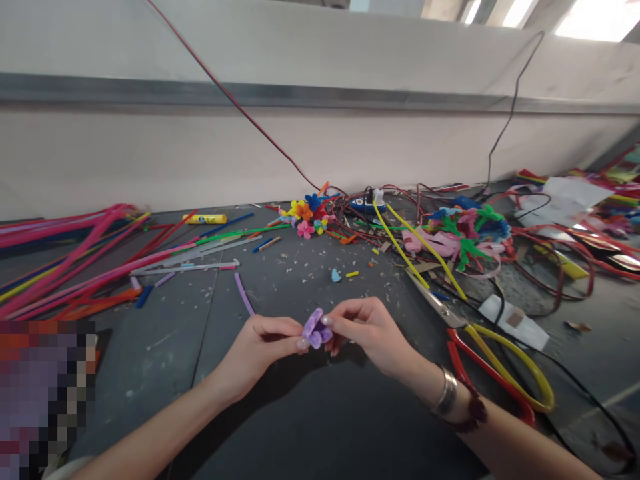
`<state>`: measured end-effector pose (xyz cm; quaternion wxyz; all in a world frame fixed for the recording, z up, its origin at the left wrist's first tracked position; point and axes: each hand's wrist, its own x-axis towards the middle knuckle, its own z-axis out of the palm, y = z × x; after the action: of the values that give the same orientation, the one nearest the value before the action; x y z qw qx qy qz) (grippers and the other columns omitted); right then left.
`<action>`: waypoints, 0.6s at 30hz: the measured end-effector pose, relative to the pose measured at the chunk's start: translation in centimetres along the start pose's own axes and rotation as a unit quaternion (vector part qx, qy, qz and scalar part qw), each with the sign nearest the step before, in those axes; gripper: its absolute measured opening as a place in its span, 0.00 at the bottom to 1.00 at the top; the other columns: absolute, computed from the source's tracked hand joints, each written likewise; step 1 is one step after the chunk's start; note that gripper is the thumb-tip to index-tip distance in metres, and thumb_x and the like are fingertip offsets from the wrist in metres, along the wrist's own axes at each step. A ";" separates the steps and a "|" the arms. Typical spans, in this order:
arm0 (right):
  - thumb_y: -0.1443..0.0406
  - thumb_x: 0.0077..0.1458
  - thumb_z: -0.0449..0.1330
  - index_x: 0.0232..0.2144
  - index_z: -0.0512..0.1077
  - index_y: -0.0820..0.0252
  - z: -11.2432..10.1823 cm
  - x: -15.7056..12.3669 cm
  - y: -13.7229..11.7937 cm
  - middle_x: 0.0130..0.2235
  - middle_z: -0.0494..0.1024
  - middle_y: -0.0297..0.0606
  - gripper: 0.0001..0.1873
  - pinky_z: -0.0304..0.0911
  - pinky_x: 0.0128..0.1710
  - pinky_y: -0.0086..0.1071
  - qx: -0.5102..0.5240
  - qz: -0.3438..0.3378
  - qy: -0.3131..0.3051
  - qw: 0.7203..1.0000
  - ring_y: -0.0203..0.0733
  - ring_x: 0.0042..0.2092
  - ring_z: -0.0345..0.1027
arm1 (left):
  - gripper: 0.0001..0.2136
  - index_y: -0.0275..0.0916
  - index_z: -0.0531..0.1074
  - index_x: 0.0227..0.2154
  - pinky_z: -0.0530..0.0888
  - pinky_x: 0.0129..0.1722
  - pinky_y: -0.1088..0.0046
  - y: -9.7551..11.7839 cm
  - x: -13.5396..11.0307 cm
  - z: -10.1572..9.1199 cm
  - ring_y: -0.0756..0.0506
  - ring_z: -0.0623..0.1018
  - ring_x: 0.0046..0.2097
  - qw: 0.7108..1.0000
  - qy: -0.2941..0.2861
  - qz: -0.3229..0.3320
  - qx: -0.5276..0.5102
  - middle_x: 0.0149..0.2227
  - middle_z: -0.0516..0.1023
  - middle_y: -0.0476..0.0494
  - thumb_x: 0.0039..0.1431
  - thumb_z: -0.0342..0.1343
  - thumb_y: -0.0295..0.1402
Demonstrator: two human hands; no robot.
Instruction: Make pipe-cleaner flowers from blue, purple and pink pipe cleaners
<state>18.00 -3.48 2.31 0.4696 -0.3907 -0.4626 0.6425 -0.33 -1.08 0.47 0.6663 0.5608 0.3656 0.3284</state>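
Lilac chenille, bent into a small bunch of fat, fuzzy loops, forms the pipe-cleaner flower (314,329) pinched between the left hand (257,350) and the right hand (365,333), just above the dark grey worktop (165,373) near the middle of the view. The hands are together, clamped on it from either side, with fingertips pressed into the petals; the fingers hide how the centre is fastened. The petals look shaped, but no stem shows on this bloom. A loose lilac pipe cleaner (243,293) lies just beyond the hands, apart from the flower. A metal bangle (447,392) circles the right wrist, and scissors with red and yellow loop handles (500,373) lie near that forearm, their blades pointing away. Further back, small finished-looking flowers (305,217) in pink, orange, yellow and blue sit in a bunch — more shaped work in pink, green and blue (463,237) lies to their right among tangled red cables (550,260). To the left, long pink and red pipe cleaners (65,267) sprawl across the worktop, so plenty of uncut stock remains, while chenille scraps and fine clippings speckle the rough surface.
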 end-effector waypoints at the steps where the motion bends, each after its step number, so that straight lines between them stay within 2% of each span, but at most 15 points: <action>1: 0.60 0.45 0.63 0.20 0.73 0.65 0.0 0.0 0.0 0.19 0.73 0.33 0.12 0.66 0.23 0.26 0.000 0.002 0.000 1.000 0.30 0.21 0.67 | 0.02 0.38 0.78 0.21 0.66 0.32 0.75 0.0 0.0 0.0 0.50 0.71 0.29 1.000 -0.001 0.001 0.001 0.25 0.76 0.47 0.45 0.62 0.28; 5: 0.61 0.44 0.63 0.20 0.73 0.66 0.1 0.0 -0.1 0.19 0.73 0.32 0.12 0.66 0.23 0.25 0.004 0.010 0.006 1.000 0.30 0.21 0.67 | 0.03 0.39 0.78 0.22 0.66 0.32 0.76 0.0 0.0 0.0 0.50 0.71 0.29 1.000 -0.006 0.005 0.004 0.25 0.76 0.48 0.46 0.61 0.26; 9: 0.59 0.46 0.62 0.19 0.73 0.67 0.1 0.0 -0.2 0.19 0.73 0.34 0.15 0.64 0.22 0.24 0.004 0.035 0.005 0.999 0.29 0.20 0.66 | 0.03 0.40 0.78 0.22 0.64 0.29 0.78 0.0 0.0 -0.1 0.52 0.69 0.28 0.999 0.025 0.018 0.015 0.25 0.76 0.50 0.47 0.61 0.26; 18: 0.63 0.48 0.61 0.25 0.75 0.70 -0.2 -0.1 -0.2 0.23 0.76 0.39 0.12 0.65 0.23 0.23 0.072 0.097 -0.083 0.989 0.31 0.23 0.69 | 0.02 0.40 0.78 0.23 0.66 0.32 0.77 -0.3 0.1 -0.3 0.50 0.71 0.32 0.998 0.053 0.045 0.002 0.29 0.78 0.49 0.47 0.61 0.28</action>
<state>18.26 -3.46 2.47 0.3918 -0.3446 -0.4124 0.7467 -0.53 -0.93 0.18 0.6297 0.5596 0.3756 0.3864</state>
